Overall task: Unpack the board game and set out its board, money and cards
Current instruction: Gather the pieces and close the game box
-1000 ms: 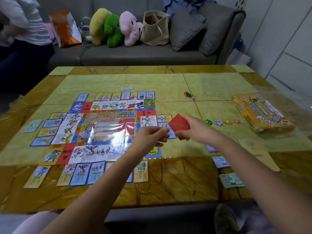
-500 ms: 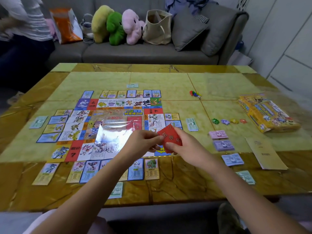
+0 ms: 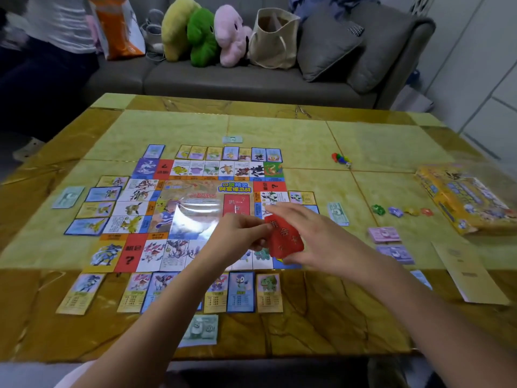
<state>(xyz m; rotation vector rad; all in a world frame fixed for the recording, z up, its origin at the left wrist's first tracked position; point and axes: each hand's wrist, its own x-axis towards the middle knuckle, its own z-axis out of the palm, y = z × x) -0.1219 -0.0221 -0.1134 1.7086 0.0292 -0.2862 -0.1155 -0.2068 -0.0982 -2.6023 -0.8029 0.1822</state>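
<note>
The game board (image 3: 195,211) lies flat on the table's left half, ringed by rows of property cards (image 3: 240,291). Over the board's near right corner both hands hold a stack of red cards (image 3: 284,240). My left hand (image 3: 240,236) pinches its left edge. My right hand (image 3: 316,242) grips it from the right and below. Stacks of paper money (image 3: 384,235) lie to the right, with one more note (image 3: 202,330) near the front edge. The yellow game box (image 3: 464,200) lies at the far right.
Small coloured tokens (image 3: 400,211) and pawns with a die (image 3: 341,158) lie right of the board. A beige booklet (image 3: 470,271) rests at the near right. A sofa with plush toys (image 3: 202,35) stands behind the table (image 3: 307,141); a person (image 3: 50,51) sits at the left.
Both hands have drawn the red cards back toward me and down over the board's near right corner. The view has shifted closer and lower.
</note>
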